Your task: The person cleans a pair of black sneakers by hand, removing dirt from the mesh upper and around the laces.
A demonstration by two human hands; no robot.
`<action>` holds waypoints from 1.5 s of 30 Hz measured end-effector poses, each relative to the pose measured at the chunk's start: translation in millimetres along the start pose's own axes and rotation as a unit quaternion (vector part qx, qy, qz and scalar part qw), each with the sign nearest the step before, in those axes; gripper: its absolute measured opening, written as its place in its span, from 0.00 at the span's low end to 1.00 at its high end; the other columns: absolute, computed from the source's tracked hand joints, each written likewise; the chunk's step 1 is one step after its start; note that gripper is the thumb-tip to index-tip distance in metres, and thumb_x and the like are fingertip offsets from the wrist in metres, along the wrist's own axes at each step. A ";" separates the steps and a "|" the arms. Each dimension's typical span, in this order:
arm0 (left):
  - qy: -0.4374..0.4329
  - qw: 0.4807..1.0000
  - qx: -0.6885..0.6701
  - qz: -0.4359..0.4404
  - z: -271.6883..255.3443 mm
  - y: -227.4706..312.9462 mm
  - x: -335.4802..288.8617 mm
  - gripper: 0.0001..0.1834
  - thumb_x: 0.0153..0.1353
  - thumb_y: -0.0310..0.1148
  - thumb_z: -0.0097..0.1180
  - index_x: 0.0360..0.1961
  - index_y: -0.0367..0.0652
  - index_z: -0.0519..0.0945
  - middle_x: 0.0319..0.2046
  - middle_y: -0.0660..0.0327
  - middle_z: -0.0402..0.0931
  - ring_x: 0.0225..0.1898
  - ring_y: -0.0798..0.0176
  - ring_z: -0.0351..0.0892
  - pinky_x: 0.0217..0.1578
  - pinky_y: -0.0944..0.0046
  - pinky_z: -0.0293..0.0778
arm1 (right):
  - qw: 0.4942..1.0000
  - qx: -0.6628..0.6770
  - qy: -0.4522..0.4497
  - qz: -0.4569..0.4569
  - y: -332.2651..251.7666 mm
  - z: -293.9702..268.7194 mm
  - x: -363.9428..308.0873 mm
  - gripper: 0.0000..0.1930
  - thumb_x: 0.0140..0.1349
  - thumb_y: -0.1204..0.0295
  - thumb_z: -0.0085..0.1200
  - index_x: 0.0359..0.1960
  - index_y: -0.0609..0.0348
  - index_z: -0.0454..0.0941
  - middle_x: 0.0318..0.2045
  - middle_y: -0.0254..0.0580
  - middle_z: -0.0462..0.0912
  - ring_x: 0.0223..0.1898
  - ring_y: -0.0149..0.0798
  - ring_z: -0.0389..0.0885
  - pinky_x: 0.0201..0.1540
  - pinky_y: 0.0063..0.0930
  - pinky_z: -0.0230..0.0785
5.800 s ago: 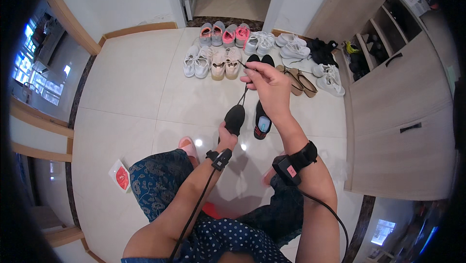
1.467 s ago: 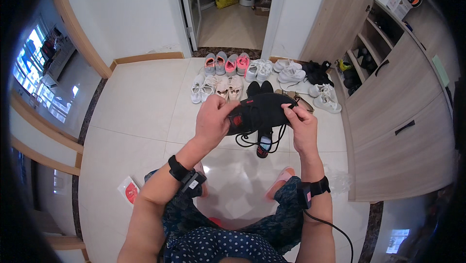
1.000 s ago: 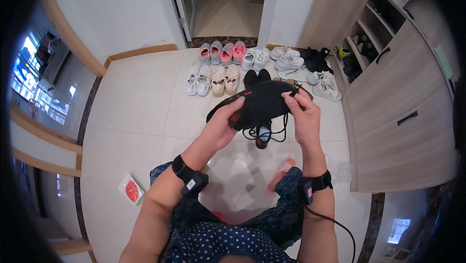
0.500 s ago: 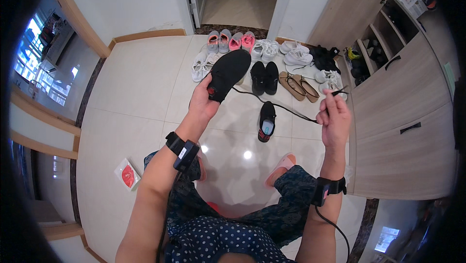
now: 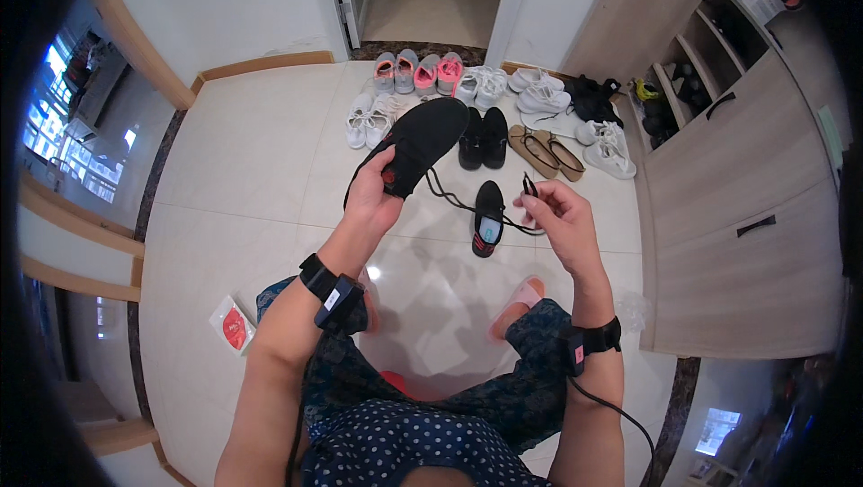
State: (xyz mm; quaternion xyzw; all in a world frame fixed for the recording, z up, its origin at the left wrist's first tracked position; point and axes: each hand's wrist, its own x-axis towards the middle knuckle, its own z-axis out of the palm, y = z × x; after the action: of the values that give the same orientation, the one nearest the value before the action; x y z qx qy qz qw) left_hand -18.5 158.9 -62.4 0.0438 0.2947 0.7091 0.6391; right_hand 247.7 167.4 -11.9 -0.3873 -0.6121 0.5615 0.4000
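My left hand [image 5: 373, 196] is closed around the heel part of a black shoe [image 5: 424, 140] with a small red mark, raised above the floor. From this shoe a black shoelace [image 5: 456, 204] hangs in a slack loop and runs across to my right hand [image 5: 564, 224]. The fingers of that hand pinch the lace, with a short end sticking up past the fingertips. Below and between my hands, a matching black shoe [image 5: 488, 204] with red stripes and a pale insole stands on the tiles.
Beyond my hands stand rows of shoes: grey and pink sneakers [image 5: 438, 73], black shoes [image 5: 483, 138] and tan flats [image 5: 545, 152]. A wooden shoe cabinet [image 5: 733, 208] with an open door is at right. A red-and-white packet [image 5: 234, 325] lies on the floor at left.
My right hand has come left, closer to the held shoe, and the stretched lace has gone slack into loops. My left hand still holds the shoe in nearly the same place.
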 end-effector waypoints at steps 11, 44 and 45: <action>-0.013 0.998 0.041 0.054 0.7 13.1 -3.4 0.19 0.66 0.32 0.43 0.55 0.35 0.69 0.51 0.54 0.74 0.52 0.58 0.74 0.55 0.59 0.69 | 0.999 -0.014 -0.015 -0.045 -11.1 -12.8 -4.4 0.09 0.60 0.77 0.54 0.39 0.69 0.80 0.33 0.40 0.83 0.35 0.29 0.80 0.43 0.20 0.71; -0.137 0.939 0.313 0.038 25.3 -12.4 -64.7 0.08 0.55 0.29 0.57 0.20 0.41 0.79 0.16 0.72 0.69 0.17 0.78 0.63 0.18 0.74 0.57 | 0.927 -0.278 0.074 -0.242 -37.4 43.3 3.1 0.09 0.50 0.77 0.62 0.35 0.56 0.83 0.20 0.35 0.72 0.21 0.33 0.71 0.24 0.24 0.63; -0.108 0.931 0.338 0.085 32.1 -20.8 -69.3 0.08 0.56 0.30 0.58 0.21 0.42 0.79 0.16 0.74 0.68 0.16 0.79 0.61 0.17 0.75 0.56 | 0.927 -0.277 0.073 -0.241 -35.9 44.6 3.9 0.09 0.50 0.77 0.62 0.35 0.56 0.83 0.20 0.35 0.72 0.21 0.33 0.71 0.24 0.24 0.63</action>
State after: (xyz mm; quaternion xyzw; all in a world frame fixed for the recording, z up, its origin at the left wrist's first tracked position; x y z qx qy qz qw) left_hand 26.3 106.1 -24.0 0.3581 0.4413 0.6104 0.5517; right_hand 204.1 151.7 21.9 -0.3634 -0.7873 0.2260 0.4438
